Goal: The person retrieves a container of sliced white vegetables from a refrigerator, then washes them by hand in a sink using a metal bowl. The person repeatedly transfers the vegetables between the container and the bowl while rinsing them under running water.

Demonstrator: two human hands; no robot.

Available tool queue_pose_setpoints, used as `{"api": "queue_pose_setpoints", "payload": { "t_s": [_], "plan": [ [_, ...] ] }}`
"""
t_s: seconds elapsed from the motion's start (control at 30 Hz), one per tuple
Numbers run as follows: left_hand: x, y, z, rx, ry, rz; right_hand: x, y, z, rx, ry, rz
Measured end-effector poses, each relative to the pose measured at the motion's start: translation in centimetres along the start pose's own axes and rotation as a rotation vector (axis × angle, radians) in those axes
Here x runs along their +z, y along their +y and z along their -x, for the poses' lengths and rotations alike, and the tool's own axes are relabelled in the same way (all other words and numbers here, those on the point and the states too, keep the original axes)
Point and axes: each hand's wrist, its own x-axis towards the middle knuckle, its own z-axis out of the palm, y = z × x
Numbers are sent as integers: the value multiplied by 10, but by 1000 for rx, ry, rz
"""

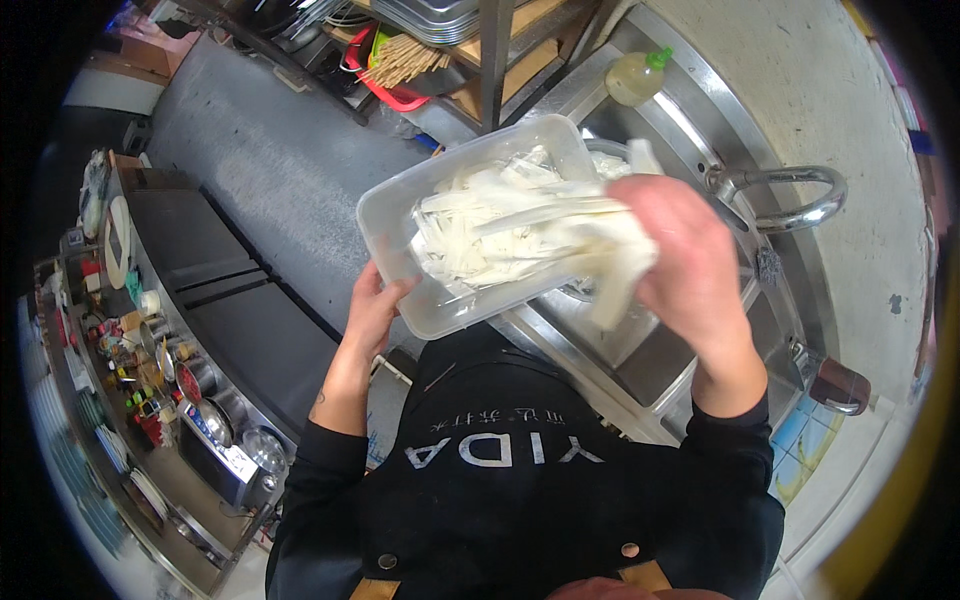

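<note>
My left hand grips the near left corner of a translucent plastic tub, tilted over the edge of a steel sink. Flat white strips, perhaps sliced vegetable or noodles, fill much of the tub. My right hand is closed on a bunch of these strips at the tub's right side; the strips hang down and are blurred. Behind the tub, a round bowl in the sink, partly hidden, holds more white pieces.
A curved faucet stands at the sink's right rim. A bottle with a green cap lies at the back. Shelving with metal trays and a red basket of wooden sticks rises beyond. To the left runs a counter with pots.
</note>
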Motion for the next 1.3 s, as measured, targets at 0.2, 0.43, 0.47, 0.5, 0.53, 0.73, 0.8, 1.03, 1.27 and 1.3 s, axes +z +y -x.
{"api": "queue_pose_setpoints", "payload": {
  "t_s": [0.2, 0.43, 0.47, 0.5, 0.53, 0.73, 0.8, 1.03, 1.27, 1.3],
  "plan": [
    [4, -8, -3, 35, 38, 87, 128, -31, -39, -101, -380, 243],
    [3, -6, -1, -16, 8, 20, 166, -25, -12, -134, -611, -144],
    [2, -6, -3, -14, 9, 7, 163, -13, -15, -112, -585, -188],
    [2, -6, -3, -16, 7, -8, 161, -4, -17, -25, -563, -151],
    [2, -7, -3, -14, 6, 4, 162, 2, -18, 23, -485, -146],
    [11, -9, -2, 61, 48, 141, 206, -35, 0, 190, -675, 0],
    [11, -6, -1, 31, 70, 120, 209, -48, 0, 104, -764, -19],
    [13, -5, 2, 52, 58, 177, 131, -34, -3, 121, -357, -387],
    [5, -14, -4, 63, 9, 99, 123, 164, 111, 809, 53, -100],
    [5, -14, -3, 78, 4, 118, 147, 185, 134, 875, -29, -87]
  ]
}}
